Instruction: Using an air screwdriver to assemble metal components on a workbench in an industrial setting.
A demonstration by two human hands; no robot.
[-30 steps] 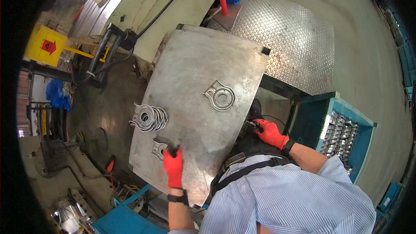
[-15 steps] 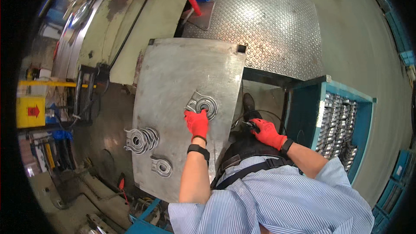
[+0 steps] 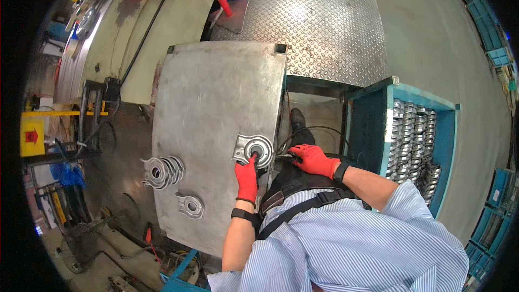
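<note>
Metal bracket [image 3: 248, 143] sits by the table's [image 3: 216, 92] right edge, long axis roughly left-right, tab left. Left hand [image 3: 247, 179] part-curled at it (grip: can't tell); right hand [image 3: 314, 161] closed on slim tool [image 3: 283, 156].

Unable to identify slim tool [image 3: 284, 156] in right hand [image 3: 315, 161]: too small. Found ringed metal bracket [image 3: 251, 143] partly covered by left hand [image 3: 247, 179]. Noted blue metal frame [image 3: 184, 286] cut off at bottom edge.
</note>
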